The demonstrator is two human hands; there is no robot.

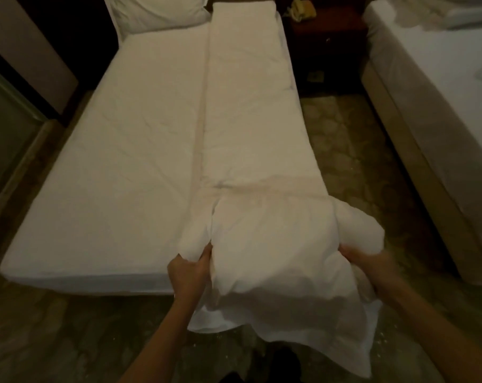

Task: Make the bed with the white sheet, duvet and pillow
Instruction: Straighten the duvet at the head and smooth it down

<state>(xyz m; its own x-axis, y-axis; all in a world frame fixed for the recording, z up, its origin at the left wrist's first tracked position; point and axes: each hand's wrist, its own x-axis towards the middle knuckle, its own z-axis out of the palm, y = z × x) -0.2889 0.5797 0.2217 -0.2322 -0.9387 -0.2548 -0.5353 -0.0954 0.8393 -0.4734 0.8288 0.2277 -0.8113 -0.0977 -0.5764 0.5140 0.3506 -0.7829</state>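
I count two beds, near bed (82,281) and second bed (427,106) at two o'clock, one pillow (157,9), one duvet (248,106), one sheet (124,134), one telephone (300,9) at one o'clock.

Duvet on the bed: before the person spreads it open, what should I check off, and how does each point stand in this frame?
1. Left hand grips the foot end of the duvet: ok.
2. Right hand grips the other side of that end: ok.
3. Sheet lies flat on the uncovered half: ok.
4. Duvet covers the full width: not ok, it lies folded along the right half only.
5. Pillow at the head, not under the duvet: ok.
6. Hanging end clear of the floor: cannot tell.
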